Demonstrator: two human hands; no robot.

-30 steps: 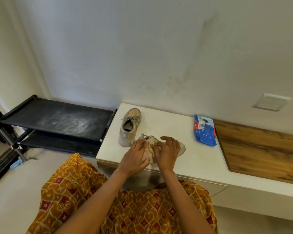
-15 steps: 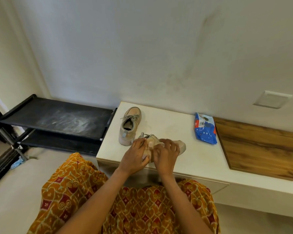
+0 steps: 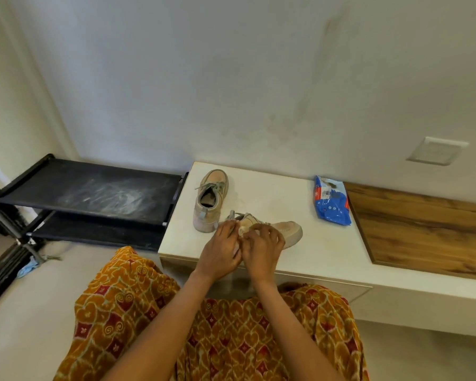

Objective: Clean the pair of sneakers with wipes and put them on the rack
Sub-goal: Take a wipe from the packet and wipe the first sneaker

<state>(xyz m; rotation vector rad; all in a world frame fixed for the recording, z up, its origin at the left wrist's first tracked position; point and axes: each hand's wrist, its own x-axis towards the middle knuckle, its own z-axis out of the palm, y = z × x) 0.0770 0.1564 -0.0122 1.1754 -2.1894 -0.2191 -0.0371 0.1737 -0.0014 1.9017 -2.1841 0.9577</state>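
Two beige sneakers sit on the white bench top (image 3: pixel 327 243). The far sneaker (image 3: pixel 210 199) stands upright by the left edge, toe toward the wall. The near sneaker (image 3: pixel 289 229) points its toe right, and its heel half is hidden under my hands. My left hand (image 3: pixel 221 250) grips its heel end. My right hand (image 3: pixel 263 248) has curled fingers pressing a small pale wipe (image 3: pixel 243 231) against its side. The blue wipes pack (image 3: pixel 331 200) lies to the right, near the wall. The black shoe rack (image 3: pixel 113 193) stands left of the bench, with nothing on its dusty top shelf.
A wood-grain panel (image 3: pixel 423 229) continues the bench to the right. A switch plate (image 3: pixel 437 150) is on the wall above it. A scrap of blue material (image 3: pixel 28 266) lies on the floor by the rack's foot. My patterned orange skirt fills the foreground.
My right hand has slid left along the near sneaker toward my left hand, so more of the toe shows. The far sneaker and the wipes pack have not moved.
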